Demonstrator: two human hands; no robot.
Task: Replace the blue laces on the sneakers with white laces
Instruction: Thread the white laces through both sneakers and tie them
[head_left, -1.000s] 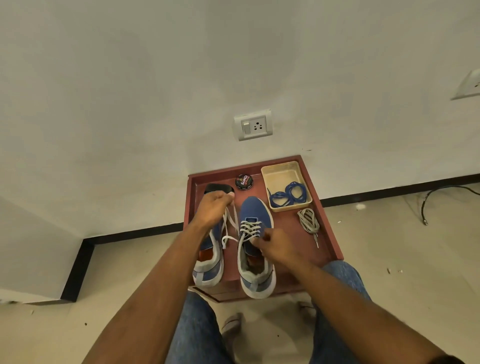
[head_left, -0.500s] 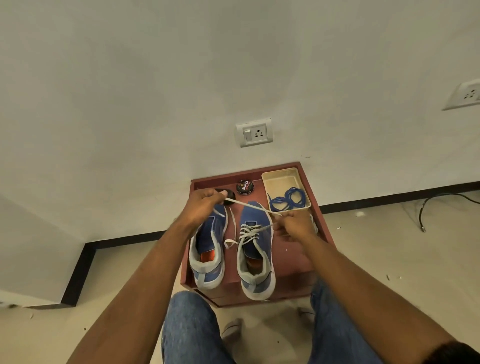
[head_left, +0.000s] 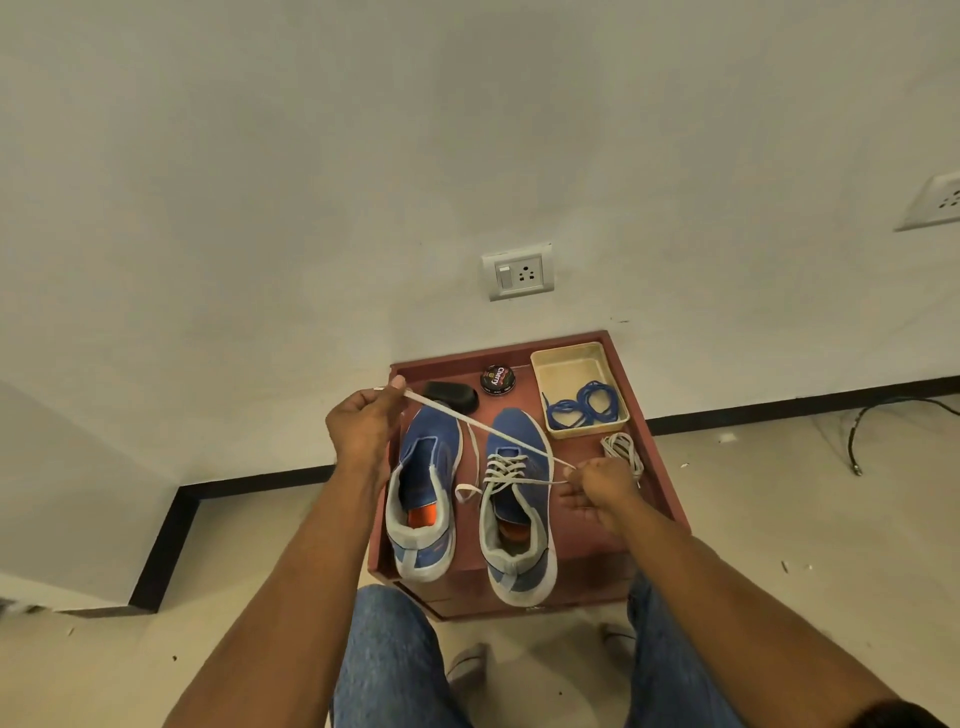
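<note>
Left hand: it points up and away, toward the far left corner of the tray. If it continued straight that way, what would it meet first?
Probably the tray's far rim, then the wall. The left hand pinches the white lace; depth is unclear.

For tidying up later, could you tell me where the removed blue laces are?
In the head view, the blue laces lie coiled in the beige tray, right of the shoe polish tin.

The round black tin (head_left: 498, 379) at the far side of the tray (head_left: 655, 457) reads "Cherry" on its lid; its smaller print is illegible.
</note>
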